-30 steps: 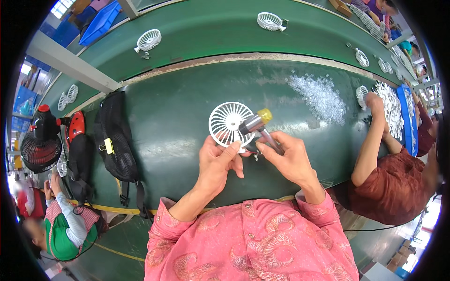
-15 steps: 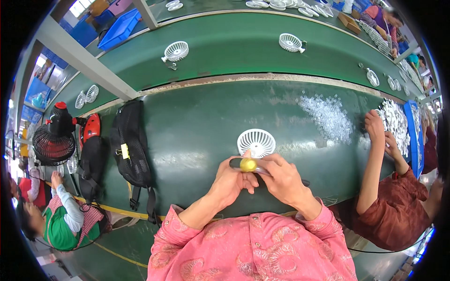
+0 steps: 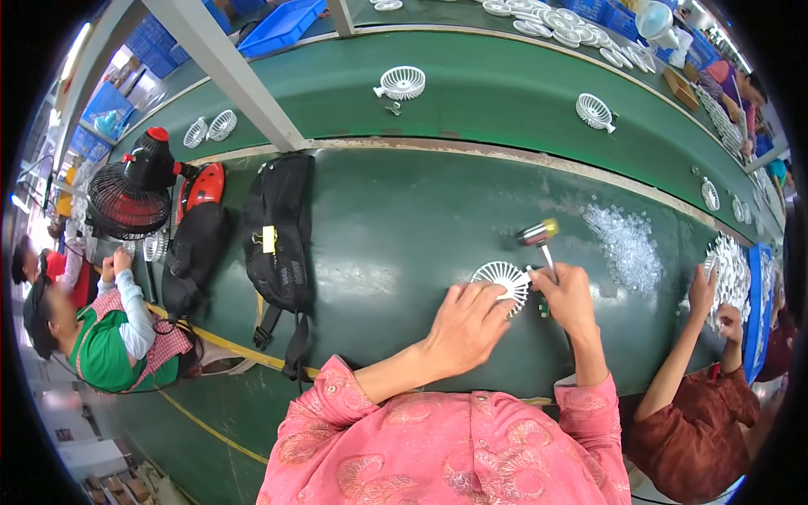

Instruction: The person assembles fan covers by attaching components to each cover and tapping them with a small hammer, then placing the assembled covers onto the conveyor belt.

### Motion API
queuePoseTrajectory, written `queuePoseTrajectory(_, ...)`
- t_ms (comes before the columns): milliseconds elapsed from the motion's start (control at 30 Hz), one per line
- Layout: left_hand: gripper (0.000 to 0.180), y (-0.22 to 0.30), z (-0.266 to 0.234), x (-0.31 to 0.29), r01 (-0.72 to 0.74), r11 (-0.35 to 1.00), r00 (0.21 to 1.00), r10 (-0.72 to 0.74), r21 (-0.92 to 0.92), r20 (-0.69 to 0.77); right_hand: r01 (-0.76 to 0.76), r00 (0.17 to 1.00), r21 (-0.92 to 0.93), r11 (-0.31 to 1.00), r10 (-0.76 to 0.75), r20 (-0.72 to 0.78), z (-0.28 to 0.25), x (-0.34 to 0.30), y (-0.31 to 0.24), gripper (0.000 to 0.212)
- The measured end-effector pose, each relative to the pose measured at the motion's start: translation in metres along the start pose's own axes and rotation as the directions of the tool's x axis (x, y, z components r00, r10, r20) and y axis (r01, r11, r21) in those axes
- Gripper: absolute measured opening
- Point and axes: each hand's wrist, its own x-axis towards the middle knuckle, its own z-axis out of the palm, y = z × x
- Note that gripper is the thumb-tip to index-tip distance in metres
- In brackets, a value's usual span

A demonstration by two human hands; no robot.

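White and ribbed, the grille (image 3: 500,273) is over the bench (image 3: 387,227), clasped at its near side by the left hand (image 3: 463,332); the right hand (image 3: 566,299) wraps the hammer (image 3: 538,233). Slack fingers could let the grille slip; a stray knock could crack it.

Bright overhead-style light, soft pale glare on the green table (image 3: 379,210), fisheye-curved edges, black corners

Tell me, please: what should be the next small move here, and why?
Perhaps draw the right grip a little away from the white grille: it holds the hammer close beside the grille's edge, so the hammer seems to have little room. The left grip rests on the grille and could probably steady it alone.
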Motion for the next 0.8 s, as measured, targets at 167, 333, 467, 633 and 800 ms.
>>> queuePoseTrajectory(167, 0.031, -0.004, 0.002, 0.0, 0.011, 0.994, 1.0, -0.014, 0.111, 0.019, 0.136, 0.979, -0.243, 0.96, -0.167, -0.113, 0.001, -0.005, -0.003, 0.036)
queuePoseTrajectory(333, 0.031, -0.01, -0.001, 0.004, 0.03, 0.983, 0.999, -0.023, 0.182, -0.039, 0.091, 0.983, 0.154, 0.984, -0.064, -0.173, -0.011, -0.022, -0.004, 0.034)
queuePoseTrajectory(467, 0.032, -0.008, 0.001, 0.006, 0.011, 0.985, 1.0, -0.007, 0.173, -0.027, 0.116, 0.953, 0.143, 0.983, -0.07, -0.294, -0.023, -0.043, -0.015, 0.031)
queuePoseTrajectory(633, 0.034, -0.005, 0.003, 0.006, 0.011, 0.986, 1.0, -0.008, 0.165, -0.023, 0.311, 0.901, -0.258, 0.915, -0.37, -0.226, 0.0, -0.05, -0.014, 0.023)
queuePoseTrajectory(800, 0.036, -0.008, -0.007, 0.002, 0.009, 0.985, 1.0, -0.012, 0.172, 0.012, 0.165, 0.941, -0.109, 0.98, -0.189, -0.28, -0.01, -0.031, 0.022, 0.024)
